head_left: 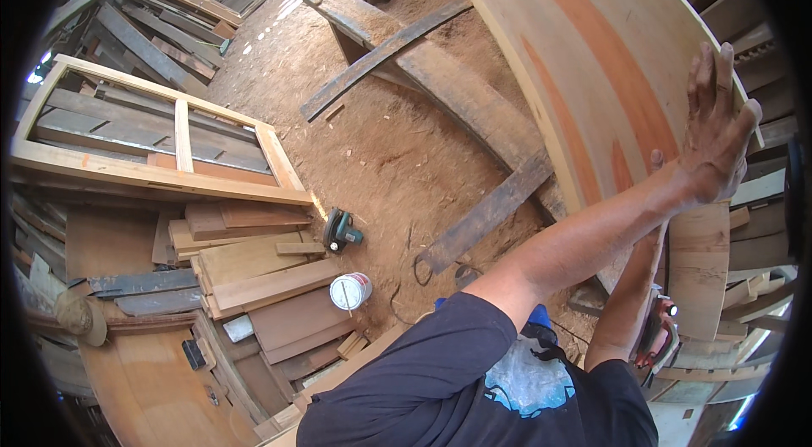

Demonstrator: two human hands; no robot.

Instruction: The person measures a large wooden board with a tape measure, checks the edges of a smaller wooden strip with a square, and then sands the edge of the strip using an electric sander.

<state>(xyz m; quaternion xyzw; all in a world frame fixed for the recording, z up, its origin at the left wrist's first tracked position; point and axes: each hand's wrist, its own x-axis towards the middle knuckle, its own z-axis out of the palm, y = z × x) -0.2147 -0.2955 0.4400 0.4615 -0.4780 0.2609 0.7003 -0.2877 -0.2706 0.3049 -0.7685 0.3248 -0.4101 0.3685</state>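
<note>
A large wooden panel (541,41) with reddish-brown streaks stands tilted at the right. My left hand (717,126) rests at its right edge, fingers stretched out and spread. Below the left forearm, my right arm reaches up toward the same panel. Most of my right hand (656,161) is hidden behind that forearm; a fingertip shows straight against the panel's face. A red power tool (658,337) lies close to my right forearm.
Dark planks (474,92) form a low bench on sawdust-covered ground. A green power tool (342,231) and a white bucket (350,290) stand beside stacked boards (262,278). At the left lies a wooden frame (152,176). More timber (161,41) is piled behind.
</note>
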